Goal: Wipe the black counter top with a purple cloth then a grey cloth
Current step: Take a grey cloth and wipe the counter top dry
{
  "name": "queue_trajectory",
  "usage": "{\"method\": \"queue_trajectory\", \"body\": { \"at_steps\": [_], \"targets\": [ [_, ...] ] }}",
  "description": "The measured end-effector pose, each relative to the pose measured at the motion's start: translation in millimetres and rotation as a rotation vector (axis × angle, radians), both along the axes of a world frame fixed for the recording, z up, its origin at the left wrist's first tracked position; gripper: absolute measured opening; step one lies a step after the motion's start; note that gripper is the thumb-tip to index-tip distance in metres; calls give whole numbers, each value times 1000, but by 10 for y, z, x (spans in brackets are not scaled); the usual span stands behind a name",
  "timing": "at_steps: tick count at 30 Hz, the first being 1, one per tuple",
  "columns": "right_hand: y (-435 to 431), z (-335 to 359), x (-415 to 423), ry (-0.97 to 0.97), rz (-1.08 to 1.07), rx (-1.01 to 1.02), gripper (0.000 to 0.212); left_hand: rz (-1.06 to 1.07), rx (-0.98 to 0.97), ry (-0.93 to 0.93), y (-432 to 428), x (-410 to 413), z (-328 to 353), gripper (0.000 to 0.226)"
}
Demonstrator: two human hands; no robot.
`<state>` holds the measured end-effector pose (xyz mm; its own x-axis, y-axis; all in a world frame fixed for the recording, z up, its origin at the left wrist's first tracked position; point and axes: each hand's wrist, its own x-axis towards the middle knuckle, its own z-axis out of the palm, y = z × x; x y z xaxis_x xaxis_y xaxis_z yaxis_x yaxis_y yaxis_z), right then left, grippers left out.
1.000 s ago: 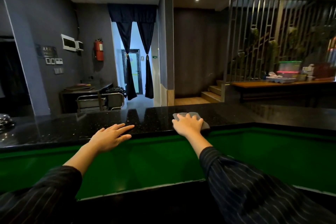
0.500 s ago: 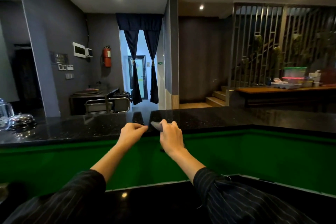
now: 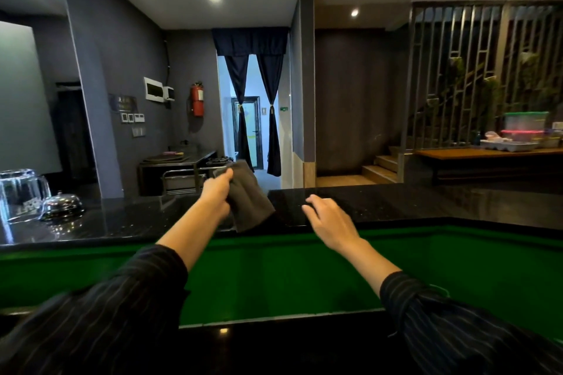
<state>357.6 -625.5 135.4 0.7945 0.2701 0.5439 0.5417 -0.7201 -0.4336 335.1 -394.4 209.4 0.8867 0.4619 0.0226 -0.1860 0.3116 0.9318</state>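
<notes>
left hand [image 3: 217,195] pinched grey cloth [image 3: 248,199], cloth hanging above black counter top [image 3: 396,207] | right hand [image 3: 330,222] empty, fingers loosely spread, over counter edge

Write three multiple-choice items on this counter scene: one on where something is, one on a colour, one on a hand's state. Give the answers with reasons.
1. Where does the metal dome stand?
A. left part of the black counter
B. on the stairs
C. on the wooden table

2. What colour is the panel below the counter edge?
A. red
B. green
C. white

3. What is the right hand doing?
A. gripping the cloth
B. holding a glass
C. open, holding nothing

Answers:
1 A, it sits beside the upturned glasses at far left.
2 B, the front under the edge is bright green.
3 C, its fingers are spread; only the left hand grips the grey cloth.
</notes>
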Motion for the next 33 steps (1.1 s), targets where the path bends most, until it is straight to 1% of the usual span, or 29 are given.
{"method": "queue_trajectory", "body": {
  "at_steps": [1, 2, 3, 5, 7, 9, 10, 11, 12, 13, 14, 15, 16, 17, 18, 19, 21, 23, 24, 25, 27, 29, 31, 33],
  "targets": [
    [-135, 8, 123, 12, -64, -52, 42, 36, 49, -81, -3, 60, 89, 33],
    [-256, 4, 248, 26, -114, -107, 44, 39, 138, -147, -26, 107, 169, 30],
    [-355, -8, 356, 54, -149, -160, 46, 33, 275, -194, -77, 149, 221, 27],
    [-462, -63, 519, 136, -185, -246, 49, -20, 678, -242, -226, 246, 176, 23],
    [-481, -151, 606, 146, -217, -315, 49, -133, 1066, -206, -396, 375, -88, 21],
    [-479, -200, 646, 104, -238, -337, 49, -294, 1388, -183, -572, 486, -471, 25],
    [-483, -202, 658, 104, -239, -333, 49, -329, 1546, -191, -649, 498, -649, 28],
    [-486, -196, 663, 112, -237, -329, 49, -318, 1653, -182, -696, 493, -752, 31],
    [-490, -197, 667, 118, -235, -326, 49, -305, 1676, -147, -697, 476, -768, 35],
    [-488, -197, 660, 125, -236, -327, 49, -347, 1623, -100, -678, 442, -728, 39],
    [-482, -189, 649, 129, -236, -331, 49, -438, 1504, -42, -631, 405, -667, 42],
    [-480, -166, 635, 140, -236, -337, 48, -543, 1344, 7, -593, 334, -570, 47],
    [-487, -128, 627, 158, -233, -347, 46, -592, 1192, 33, -553, 309, -496, 53],
    [-501, -76, 629, 189, -232, -346, 43, -600, 1105, 43, -542, 288, -434, 57],
    [-521, -20, 649, 229, -227, -333, 40, -540, 1111, 53, -551, 301, -409, 60],
    [-546, 31, 678, 268, -224, -304, 40, -438, 1212, 77, -600, 327, -430, 61],
    [-568, 63, 723, 281, -246, -213, 44, -263, 1539, 196, -735, 412, -570, 66],
    [-538, 14, 725, 207, -317, -115, 49, -239, 1751, 310, -839, 557, -712, 74],
    [-518, -10, 730, 192, -339, -48, 52, -270, 1808, 322, -864, 666, -751, 76],
    [-506, -13, 737, 206, -333, 47, 54, -320, 1824, 318, -895, 778, -757, 75],
    [-538, 49, 781, 294, -278, 277, 58, -402, 1838, 324, -1012, 1008, -714, 70],
    [-624, 119, 824, 347, -221, 468, 59, -417, 1835, 329, -1221, 1193, -674, 67],
    [-707, 126, 834, 353, -175, 618, 59, -433, 1839, 327, -1510, 1331, -647, 65],
    [-755, 124, 815, 358, -148, 718, 58, -486, 1844, 304, -1798, 1394, -631, 64]
  ]
}}
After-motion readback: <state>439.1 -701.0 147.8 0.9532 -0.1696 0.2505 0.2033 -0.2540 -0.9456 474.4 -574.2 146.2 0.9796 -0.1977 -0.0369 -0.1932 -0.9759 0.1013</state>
